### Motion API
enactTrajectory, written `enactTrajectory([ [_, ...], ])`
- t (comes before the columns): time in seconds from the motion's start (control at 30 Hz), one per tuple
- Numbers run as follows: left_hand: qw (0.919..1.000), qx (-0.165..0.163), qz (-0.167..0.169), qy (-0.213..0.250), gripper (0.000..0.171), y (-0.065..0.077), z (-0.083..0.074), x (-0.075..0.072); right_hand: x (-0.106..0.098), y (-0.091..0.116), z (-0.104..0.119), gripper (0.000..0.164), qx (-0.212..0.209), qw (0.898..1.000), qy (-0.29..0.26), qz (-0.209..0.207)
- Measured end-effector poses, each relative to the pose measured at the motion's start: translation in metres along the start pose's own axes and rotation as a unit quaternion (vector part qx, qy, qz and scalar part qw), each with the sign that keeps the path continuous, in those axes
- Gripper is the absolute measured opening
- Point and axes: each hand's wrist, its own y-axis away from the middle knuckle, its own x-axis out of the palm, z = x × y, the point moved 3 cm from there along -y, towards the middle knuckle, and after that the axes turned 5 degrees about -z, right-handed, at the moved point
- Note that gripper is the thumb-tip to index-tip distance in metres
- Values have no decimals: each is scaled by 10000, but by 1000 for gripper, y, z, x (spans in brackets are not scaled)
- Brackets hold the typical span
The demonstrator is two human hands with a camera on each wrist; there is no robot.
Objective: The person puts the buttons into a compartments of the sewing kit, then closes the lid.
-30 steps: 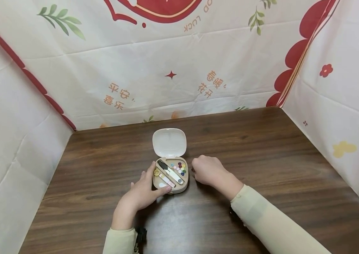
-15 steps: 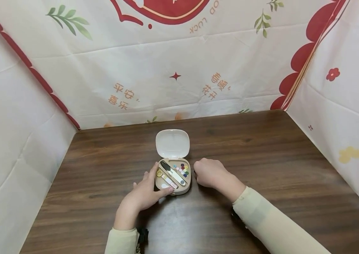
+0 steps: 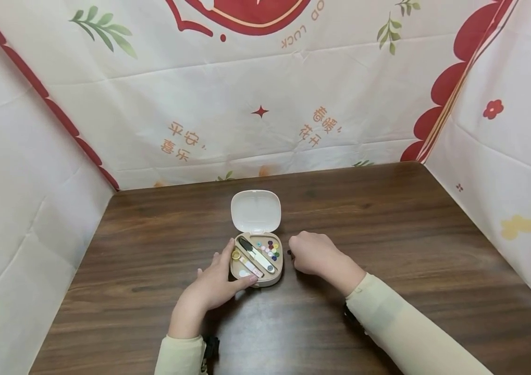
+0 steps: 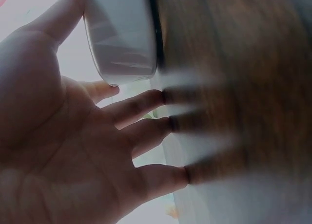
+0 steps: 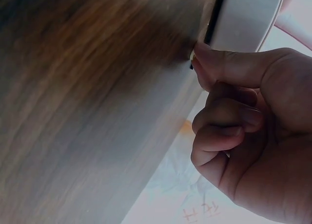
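Observation:
An open sewing box [image 3: 271, 282] stands on the table, its white lid [image 3: 256, 212] tipped back. Small colourful buttons [image 3: 271, 249] lie in its right compartment. A pair of white-handled thread snips [image 3: 260, 258] fills the middle one. To the left are a tape-like strip [image 3: 251, 267] and a yellow ring [image 3: 236, 255]. My left hand [image 3: 210, 285] touches the box's left side and front with straight index finger and thumb, other fingers spread on the table. Right of the box, my right hand [image 3: 314, 253] pinches a small dark piece [image 5: 192, 65] at the table; its kind is unclear.
The brown wooden table [image 3: 162, 224] extends around the box. White printed cloth [image 3: 227, 99] hangs behind the table and along both sides. Dark wrist gear [image 3: 211, 348] shows at the left cuff.
The head view has shifted slightly. My right hand has edged right from the box, and a small dark piece now shows beside its fingertips. My left hand stays against the box.

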Motion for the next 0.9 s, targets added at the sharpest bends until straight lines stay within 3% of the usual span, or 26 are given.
enactTrajectory([
  [0.33, 10000, -39, 2, -10, 109, 0, 0, -1, -3, 1, 0, 21, 176, 9998, 27, -85],
  [0.73, 10000, -50, 27, -45, 110, -1, 0, 0, -4, 0, -6, 20, 616, 9968, -443, 263],
  [0.9, 10000, -69, 27, -21, 110, -1, 0, 0, -10, 1, -6, 34, 522, 9966, -564, 282],
])
